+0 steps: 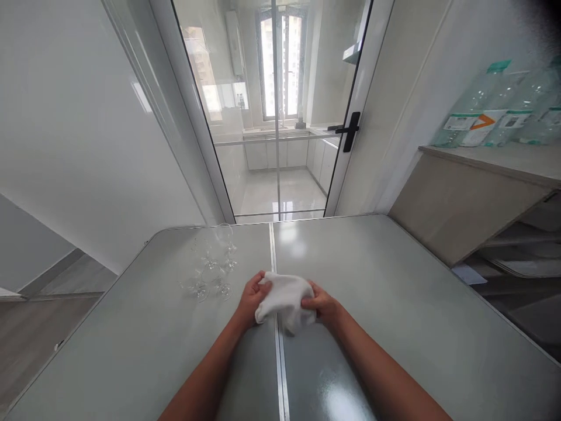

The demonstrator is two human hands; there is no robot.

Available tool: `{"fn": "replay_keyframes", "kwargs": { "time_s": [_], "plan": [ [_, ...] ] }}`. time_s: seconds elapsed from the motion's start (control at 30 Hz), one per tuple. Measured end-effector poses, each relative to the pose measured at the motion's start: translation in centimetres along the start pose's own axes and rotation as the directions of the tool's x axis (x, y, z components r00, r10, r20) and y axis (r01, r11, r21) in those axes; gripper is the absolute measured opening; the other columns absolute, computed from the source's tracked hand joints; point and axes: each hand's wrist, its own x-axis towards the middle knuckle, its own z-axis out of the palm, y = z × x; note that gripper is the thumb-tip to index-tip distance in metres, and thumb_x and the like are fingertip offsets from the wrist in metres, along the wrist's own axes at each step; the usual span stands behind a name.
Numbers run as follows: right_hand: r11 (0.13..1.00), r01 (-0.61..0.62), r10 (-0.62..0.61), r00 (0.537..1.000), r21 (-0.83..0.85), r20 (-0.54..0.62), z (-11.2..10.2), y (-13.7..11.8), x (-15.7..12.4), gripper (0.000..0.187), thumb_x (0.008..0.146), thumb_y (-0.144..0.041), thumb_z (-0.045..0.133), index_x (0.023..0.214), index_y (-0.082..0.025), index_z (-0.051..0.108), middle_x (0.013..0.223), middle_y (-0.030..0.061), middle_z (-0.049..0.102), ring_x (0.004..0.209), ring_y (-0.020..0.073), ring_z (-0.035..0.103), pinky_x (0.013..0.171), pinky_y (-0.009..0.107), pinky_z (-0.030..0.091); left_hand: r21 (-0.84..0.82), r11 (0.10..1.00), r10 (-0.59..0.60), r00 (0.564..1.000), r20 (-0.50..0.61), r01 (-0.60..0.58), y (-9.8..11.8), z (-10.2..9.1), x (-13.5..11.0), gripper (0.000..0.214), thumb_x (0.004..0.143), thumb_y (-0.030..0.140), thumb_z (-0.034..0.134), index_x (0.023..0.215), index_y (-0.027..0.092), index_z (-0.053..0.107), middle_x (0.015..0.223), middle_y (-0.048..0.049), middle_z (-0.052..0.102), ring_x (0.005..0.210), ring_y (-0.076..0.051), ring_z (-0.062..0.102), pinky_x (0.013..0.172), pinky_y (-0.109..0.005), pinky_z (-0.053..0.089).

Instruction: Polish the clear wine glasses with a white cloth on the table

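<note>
Both hands hold a white cloth (284,299) just above the middle seam of a grey table (394,316). My left hand (252,298) grips the cloth's left edge with curled fingers. My right hand (322,304) pinches its right side. The cloth is bunched between them and hangs a little toward the table. Several clear stemmed glasses (213,269) stand upright on the table just left of my left hand, apart from it.
A glass sliding door (276,117) with a black handle (348,131) stands beyond the table's far edge. At the right, a wooden shelf unit (477,193) carries plastic water bottles (499,111). A white wall runs along the left.
</note>
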Motion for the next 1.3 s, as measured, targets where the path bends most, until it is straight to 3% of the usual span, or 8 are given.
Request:
{"fn": "replay_keyframes", "kwargs": {
  "time_s": [0.1,0.27,0.43,0.57,0.7,0.87,1.1,1.3],
  "plan": [
    [0.986,0.162,-0.142,0.942,0.042,-0.303,0.3,0.5,0.3,0.034,0.073,-0.045,0.084,0.083,-0.018,0.068,0.073,0.0005,0.062,0.063,0.0140,0.054,0.060,0.025,0.044,0.142,0.990,-0.041,0.988,0.147,0.019,-0.7,0.7,0.1,0.042,0.080,0.053,0.075,0.095,0.018,0.058,0.055,0.0081,0.050,0.043,-0.006,0.036,0.044,-0.018,0.029],
    [0.975,0.218,-0.218,0.885,-0.049,-0.411,1.4,0.3,1.6,0.025,0.080,-0.040,0.080,0.093,-0.021,0.069,0.078,-0.0005,0.063,0.070,0.0156,0.055,0.067,0.026,0.046,0.312,0.946,0.037,0.983,0.178,-0.092,-1.5,1.2,0.0,0.020,0.085,0.036,0.066,0.093,0.019,0.058,0.059,0.0064,0.052,0.046,-0.009,0.041,0.047,-0.019,0.034],
    [0.981,0.190,-0.189,0.881,-0.040,-0.435,2.3,1.1,2.2,0.023,0.076,-0.035,0.080,0.092,-0.020,0.072,0.081,0.0026,0.068,0.075,0.0196,0.060,0.072,0.031,0.048,0.735,0.579,0.170,0.934,0.314,-0.353,-2.6,1.7,-0.6,0.010,0.072,0.015,0.063,0.062,0.019,0.060,0.058,-0.0007,0.059,0.053,-0.015,0.049,0.056,-0.026,0.038],
    [0.976,0.209,-0.211,0.860,-0.057,-0.464,1.7,1.0,2.0,0.016,0.076,-0.035,0.075,0.080,-0.020,0.070,0.067,0.0015,0.062,0.059,0.0175,0.055,0.057,0.031,0.045,0.811,0.467,0.197,0.936,0.292,-0.352,-2.0,1.9,-1.6,0.012,0.075,0.014,0.062,0.070,0.022,0.068,0.058,-0.0017,0.060,0.052,-0.017,0.051,0.059,-0.028,0.034],
    [0.978,0.174,-0.208,0.854,-0.115,-0.476,-0.2,0.3,1.8,0.022,0.074,-0.042,0.072,0.070,-0.020,0.067,0.057,0.0012,0.057,0.051,0.0169,0.050,0.048,0.030,0.040,0.889,0.385,0.277,0.950,0.144,-0.247,1.2,2.3,-3.0,0.021,0.086,0.019,0.058,0.098,0.029,0.072,0.062,-0.0001,0.062,0.054,-0.019,0.053,0.062,-0.028,0.031],
    [0.987,0.061,-0.126,0.857,-0.146,-0.500,-0.9,0.3,1.8,0.033,0.076,-0.051,0.070,0.069,-0.019,0.065,0.058,0.0016,0.057,0.048,0.0151,0.048,0.044,0.029,0.038,0.822,0.560,0.405,0.900,-0.164,-0.102,4.1,2.1,-5.8,0.013,0.091,0.023,0.053,0.089,0.026,0.065,0.057,0.0033,0.049,0.052,-0.018,0.045,0.059,-0.028,0.028],
    [0.977,0.023,-0.118,0.886,-0.212,-0.449,0.5,0.7,1.4,0.046,0.063,-0.024,0.086,0.105,-0.019,0.069,0.079,0.0006,0.064,0.066,0.0169,0.056,0.058,0.029,0.044,0.723,0.672,0.563,0.523,-0.639,0.161,1.5,-2.5,-8.5,0.033,0.086,0.040,0.064,0.110,0.021,0.054,0.110,-0.0091,0.058,0.098,-0.027,0.058,0.084,-0.041,0.048],
    [0.998,0.060,-0.066,0.952,-0.032,-0.299,1.3,-0.1,1.5,0.033,0.070,-0.016,0.067,0.102,-0.022,0.068,0.095,0.0049,0.066,0.078,0.0193,0.061,0.067,0.033,0.050,0.691,0.683,0.469,0.584,-0.663,0.236,1.0,-4.5,-6.2,0.063,0.087,0.052,0.066,0.132,0.019,0.038,0.139,-0.0210,0.048,0.132,-0.037,0.049,0.107,-0.055,0.041]
  ]
}}
